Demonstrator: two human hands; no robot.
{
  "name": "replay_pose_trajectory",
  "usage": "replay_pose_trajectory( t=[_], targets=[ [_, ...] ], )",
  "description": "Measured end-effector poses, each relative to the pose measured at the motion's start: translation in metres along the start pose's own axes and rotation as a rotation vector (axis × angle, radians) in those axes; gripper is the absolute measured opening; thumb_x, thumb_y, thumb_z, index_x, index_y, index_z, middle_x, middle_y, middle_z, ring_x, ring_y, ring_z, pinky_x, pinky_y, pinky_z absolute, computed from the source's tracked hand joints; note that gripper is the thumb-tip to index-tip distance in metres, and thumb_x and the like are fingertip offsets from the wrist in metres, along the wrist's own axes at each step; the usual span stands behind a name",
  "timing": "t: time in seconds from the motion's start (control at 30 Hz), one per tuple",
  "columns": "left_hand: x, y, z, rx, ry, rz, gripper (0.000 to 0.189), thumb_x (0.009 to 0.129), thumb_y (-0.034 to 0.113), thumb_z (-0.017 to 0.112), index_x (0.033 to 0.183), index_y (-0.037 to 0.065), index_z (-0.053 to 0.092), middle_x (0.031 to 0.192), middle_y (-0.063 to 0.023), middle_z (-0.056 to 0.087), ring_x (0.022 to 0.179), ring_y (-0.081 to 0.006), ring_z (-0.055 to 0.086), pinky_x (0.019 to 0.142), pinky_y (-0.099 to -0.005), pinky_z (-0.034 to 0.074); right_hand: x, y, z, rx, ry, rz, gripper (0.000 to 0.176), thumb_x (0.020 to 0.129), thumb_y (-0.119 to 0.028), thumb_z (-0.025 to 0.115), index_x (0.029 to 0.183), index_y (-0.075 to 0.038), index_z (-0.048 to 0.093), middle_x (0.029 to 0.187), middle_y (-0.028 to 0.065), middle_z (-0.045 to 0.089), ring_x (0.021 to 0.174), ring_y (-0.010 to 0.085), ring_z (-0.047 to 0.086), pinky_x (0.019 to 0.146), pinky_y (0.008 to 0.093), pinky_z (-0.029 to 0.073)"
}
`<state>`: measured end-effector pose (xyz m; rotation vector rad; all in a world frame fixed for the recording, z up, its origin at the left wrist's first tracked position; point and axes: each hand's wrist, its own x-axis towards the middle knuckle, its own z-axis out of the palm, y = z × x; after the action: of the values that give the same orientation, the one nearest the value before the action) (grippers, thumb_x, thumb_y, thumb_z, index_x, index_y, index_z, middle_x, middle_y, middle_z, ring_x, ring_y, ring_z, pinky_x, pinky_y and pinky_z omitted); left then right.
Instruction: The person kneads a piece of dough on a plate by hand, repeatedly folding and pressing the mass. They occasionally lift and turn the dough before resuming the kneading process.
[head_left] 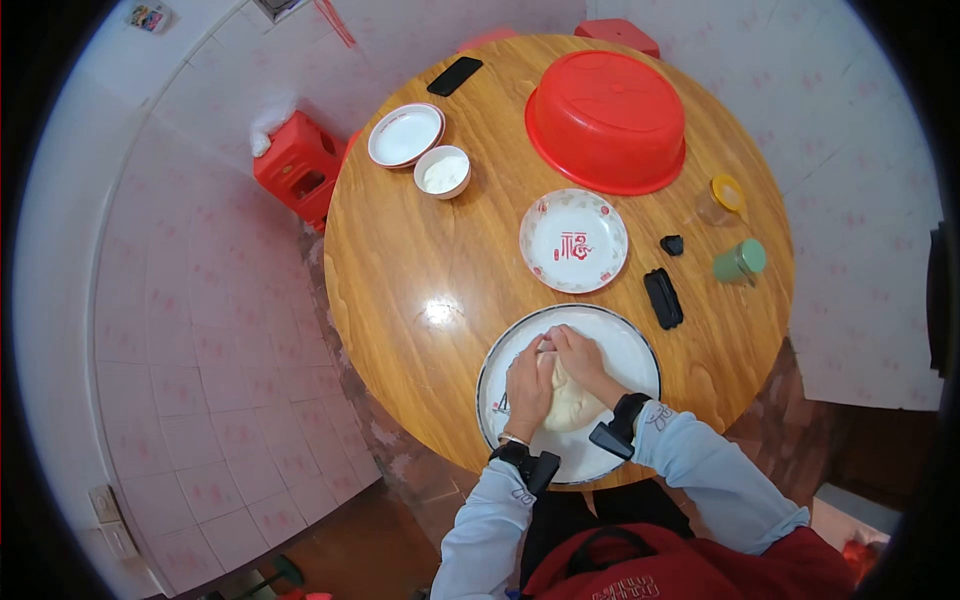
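A pale lump of dough (572,404) lies on a large white round tray (630,352) with a dark rim, at the table's near edge. My left hand (530,385) rests on the dough's left side, its fingers bent inward. From the right, my right hand (580,358) reaches over the dough's far edge, fingers curled. The fingertips of both hands meet at the far end of the dough and close on its edge.
Beyond the tray is a patterned plate (573,242). A red basin (608,120) lies upside down behind it. A bowl of white powder (442,173), stacked plates (405,135) and a phone (455,76) are back left. A green-lidded jar (740,262) and black case (663,298) stand right.
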<state>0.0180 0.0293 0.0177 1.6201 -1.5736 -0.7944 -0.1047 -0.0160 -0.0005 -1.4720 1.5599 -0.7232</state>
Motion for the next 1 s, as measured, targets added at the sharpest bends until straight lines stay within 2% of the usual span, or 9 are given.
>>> replay_pose_trajectory(
  t=[0.07, 0.13, 0.17, 0.23, 0.37, 0.43, 0.57, 0.77, 1.0],
  targets=[
    [-0.009, -0.009, 0.004, -0.044, -0.01, -0.068, 0.036, 0.099, 0.024, 0.046, 0.127, 0.003, 0.057, 0.107, -0.0183, 0.066, 0.099, -0.0328, 0.059, 0.088, -0.0431, 0.044, 0.01, 0.021, 0.0, 0.195, -0.065, 0.123, 0.04, 0.1, -0.037, 0.041, 0.095, -0.004, 0.065, 0.078, 0.0182, 0.067, 0.075, 0.0358, 0.066, 0.068, 0.0419, 0.051],
    [-0.02, 0.004, -0.003, -0.528, 0.032, -0.25, 0.035, 0.098, 0.025, 0.05, 0.124, 0.003, 0.058, 0.105, -0.018, 0.066, 0.098, -0.0294, 0.06, 0.09, -0.0422, 0.043, 0.003, 0.009, -0.009, 0.393, -0.143, 0.249, 0.045, 0.1, -0.04, 0.038, 0.096, -0.005, 0.065, 0.079, 0.0173, 0.068, 0.076, 0.0346, 0.067, 0.069, 0.0411, 0.051],
    [-0.028, 0.014, -0.003, -0.523, 0.036, -0.248, 0.035, 0.098, 0.025, 0.05, 0.124, 0.003, 0.058, 0.105, -0.018, 0.066, 0.098, -0.0294, 0.06, 0.09, -0.0422, 0.043, -0.007, 0.004, -0.015, 0.277, -0.172, 0.254, 0.046, 0.101, -0.041, 0.037, 0.095, -0.005, 0.065, 0.078, 0.0157, 0.068, 0.074, 0.0334, 0.067, 0.068, 0.0402, 0.051],
    [-0.042, 0.05, 0.005, -0.553, 0.14, -0.571, 0.032, 0.097, 0.025, 0.054, 0.12, 0.005, 0.06, 0.097, -0.016, 0.066, 0.096, -0.0272, 0.06, 0.092, -0.0402, 0.041, -0.034, -0.018, -0.022, -0.029, -0.162, 0.126, 0.04, 0.1, -0.037, 0.042, 0.094, -0.006, 0.065, 0.078, 0.0126, 0.067, 0.072, 0.0311, 0.066, 0.067, 0.0393, 0.051],
    [-0.085, 0.068, 0.011, -0.153, 0.281, -0.393, 0.028, 0.096, 0.025, 0.056, 0.116, 0.006, 0.062, 0.099, -0.0139, 0.064, 0.101, -0.0276, 0.058, 0.097, -0.0409, 0.036, -0.101, -0.038, -0.038, -0.252, 0.152, -0.465, 0.018, 0.091, -0.022, 0.053, 0.093, -0.007, 0.063, 0.088, 0.01, 0.065, 0.082, 0.0286, 0.062, 0.073, 0.0424, 0.044],
    [-0.107, 0.068, 0.01, 0.135, 0.315, 0.025, 0.028, 0.095, 0.021, 0.054, 0.116, 0.002, 0.06, 0.102, -0.0137, 0.06, 0.099, -0.0295, 0.055, 0.09, -0.0428, 0.038, -0.125, -0.034, -0.041, -0.223, 0.139, -0.467, 0.016, 0.089, -0.02, 0.055, 0.093, -0.007, 0.063, 0.089, 0.0096, 0.064, 0.082, 0.0287, 0.06, 0.074, 0.0421, 0.043],
    [-0.133, 0.045, 0.018, 0.139, 0.294, 0.141, 0.031, 0.095, 0.018, 0.049, 0.123, 0.005, 0.055, 0.111, -0.0133, 0.057, 0.107, -0.0311, 0.052, 0.095, -0.0464, 0.033, -0.142, -0.019, -0.035, -0.186, 0.141, -0.535, 0.014, 0.085, -0.016, 0.058, 0.094, -0.005, 0.062, 0.09, 0.0092, 0.062, 0.08, 0.0286, 0.055, 0.076, 0.0415, 0.041],
    [-0.118, 0.021, 0.025, 0.229, 0.285, 0.146, 0.03, 0.094, 0.015, 0.05, 0.122, 0.005, 0.056, 0.113, -0.0122, 0.058, 0.107, -0.0302, 0.053, 0.095, -0.0452, 0.034, -0.117, -0.002, -0.019, -0.251, 0.186, -0.623, 0.012, 0.086, -0.015, 0.058, 0.093, -0.006, 0.061, 0.092, 0.0082, 0.059, 0.081, 0.0279, 0.054, 0.075, 0.0417, 0.04],
    [-0.052, 0.014, 0.02, 0.186, 0.202, 0.08, 0.027, 0.093, 0.011, 0.053, 0.118, 0.005, 0.06, 0.108, -0.011, 0.062, 0.104, -0.0298, 0.054, 0.092, -0.0435, 0.036, -0.059, -0.013, -0.013, -0.281, 0.134, -0.455, 0.009, 0.089, -0.015, 0.056, 0.09, -0.007, 0.06, 0.09, 0.0083, 0.059, 0.084, 0.0279, 0.053, 0.077, 0.0409, 0.039]
  ],
)
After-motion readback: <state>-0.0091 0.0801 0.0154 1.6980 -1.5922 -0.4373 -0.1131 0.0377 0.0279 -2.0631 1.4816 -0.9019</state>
